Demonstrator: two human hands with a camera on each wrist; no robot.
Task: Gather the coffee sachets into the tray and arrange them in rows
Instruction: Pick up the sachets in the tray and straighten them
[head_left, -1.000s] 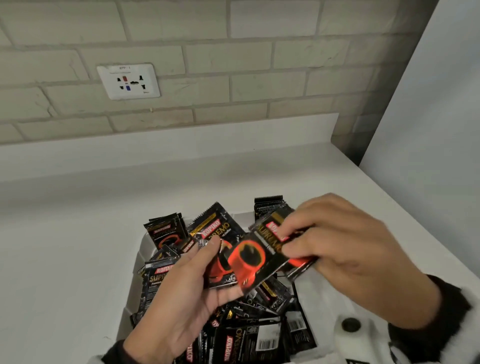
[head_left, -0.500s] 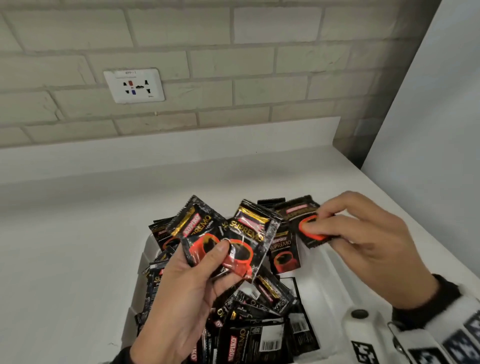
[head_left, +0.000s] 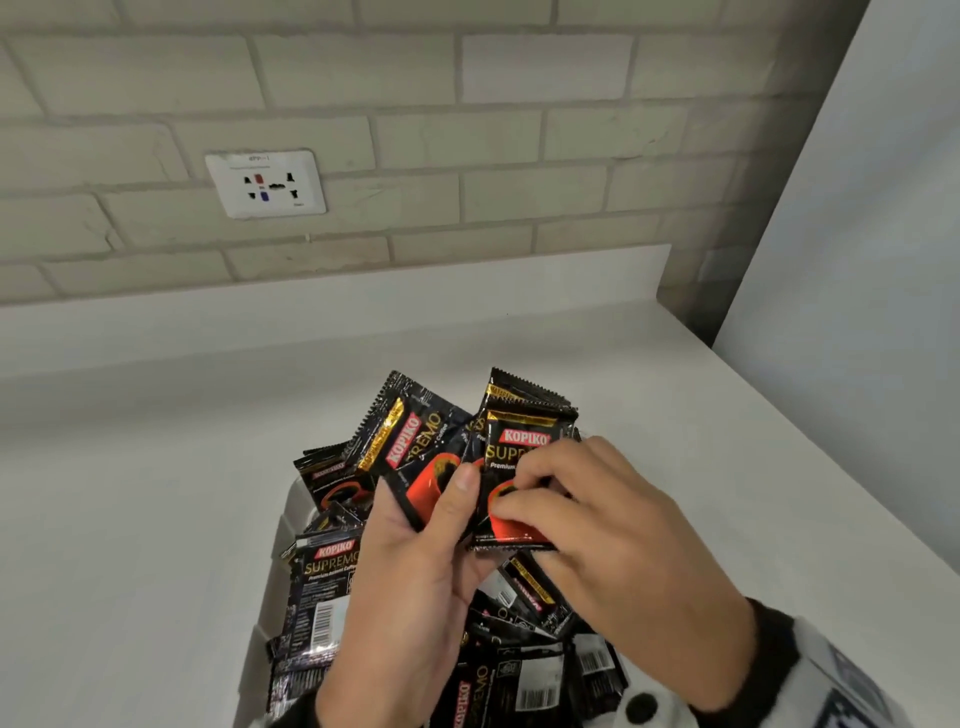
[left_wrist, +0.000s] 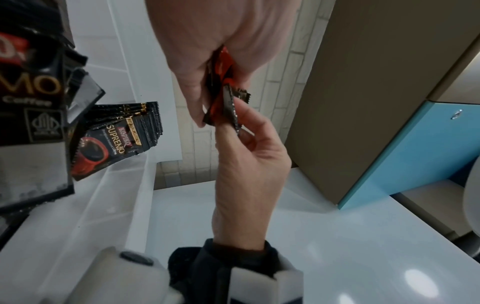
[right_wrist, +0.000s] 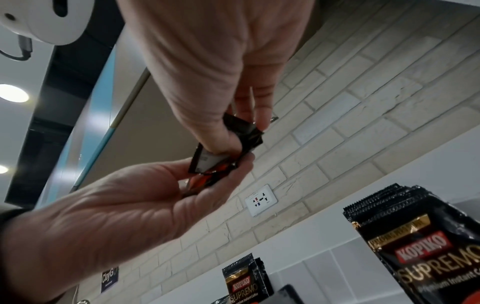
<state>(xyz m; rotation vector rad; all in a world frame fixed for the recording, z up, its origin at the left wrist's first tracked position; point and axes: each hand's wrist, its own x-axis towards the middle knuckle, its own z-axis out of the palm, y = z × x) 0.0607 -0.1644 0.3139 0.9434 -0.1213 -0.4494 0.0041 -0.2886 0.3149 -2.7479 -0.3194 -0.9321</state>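
My left hand (head_left: 441, 501) grips a fanned bunch of black-and-red coffee sachets (head_left: 415, 441) above the white tray (head_left: 291, 512), with its thumb on the front. My right hand (head_left: 519, 491) pinches one coffee sachet (head_left: 519, 447) flat against the right side of that bunch. In the left wrist view the held sachets (left_wrist: 223, 96) show edge-on between both hands. The right wrist view shows the same pinch (right_wrist: 223, 162). Several loose sachets (head_left: 322, 587) lie jumbled in the tray under my hands. A neat upright stack of sachets (left_wrist: 124, 131) leans at the tray's far end.
The tray sits on a white counter (head_left: 130, 493) against a brick wall with a socket plate (head_left: 266, 183). A white panel (head_left: 857, 260) stands at the right, past the counter's edge. The counter shows bare surface left and behind the tray.
My right hand has carried its sachet leftward from beside the bunch onto it. The left hand has lifted the bunch a little and squared it up.
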